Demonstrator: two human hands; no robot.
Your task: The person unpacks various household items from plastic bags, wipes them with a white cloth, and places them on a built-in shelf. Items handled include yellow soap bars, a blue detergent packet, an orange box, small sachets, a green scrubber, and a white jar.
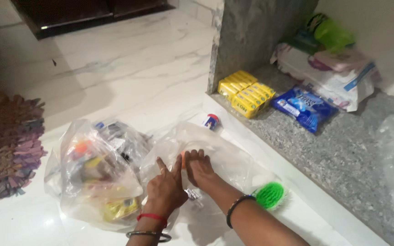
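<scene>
Filled bag [94,175] left of flat bag [220,157], brush [270,195] right.

Both forearms leave the frame at the bottom edge, so nothing above the wrists' bangles is seen. The right hand [200,169] lies palm down on the clear plastic bag [215,155]; its palm and whatever sits beneath it are concealed. The left hand [165,189] shows only its back. Contents of the filled plastic bag [92,175] are blurred behind creased film: yellow, orange and dark shapes, not identifiable. The small shiny item [193,194] between the wrists is too small to tell. The green brush [270,195] is partly behind the right forearm. The woven mat [5,146] is cut by the left edge. Bundles on the stone ledge [343,155] are blurred.
</scene>
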